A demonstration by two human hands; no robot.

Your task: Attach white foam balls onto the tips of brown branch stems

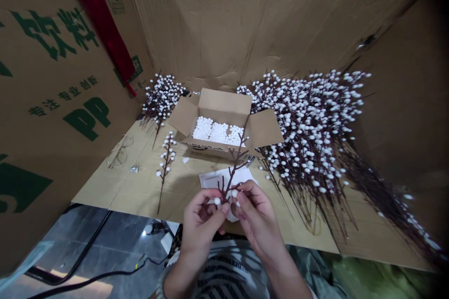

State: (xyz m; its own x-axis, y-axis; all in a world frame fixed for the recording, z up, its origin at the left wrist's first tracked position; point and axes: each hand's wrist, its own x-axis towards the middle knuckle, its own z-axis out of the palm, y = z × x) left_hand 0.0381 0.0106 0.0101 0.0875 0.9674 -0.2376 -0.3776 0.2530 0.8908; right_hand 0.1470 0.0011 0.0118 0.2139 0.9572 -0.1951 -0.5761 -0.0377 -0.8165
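Low in front of me, a brown artificial branch [231, 175] stands upright between my hands, most of its twigs bare. My left hand [203, 215] is closed around its lower part, with a white berry [217, 201] by the fingertips. My right hand [257, 217] pinches a white berry [235, 193] against a lower twig. Beyond the branch sits an open cardboard box [217, 149] with white foam-like berries [219, 131] inside. The stem's lower end is hidden by my fingers.
One berried branch [166, 159] lies left of the box. Berried branches form a small pile [163, 96] at back left and a large pile [305, 126] at right. Bare stems [372, 182] lie far right. Glasses [121, 154] rest at left; cardboard walls [196, 28] surround the table.
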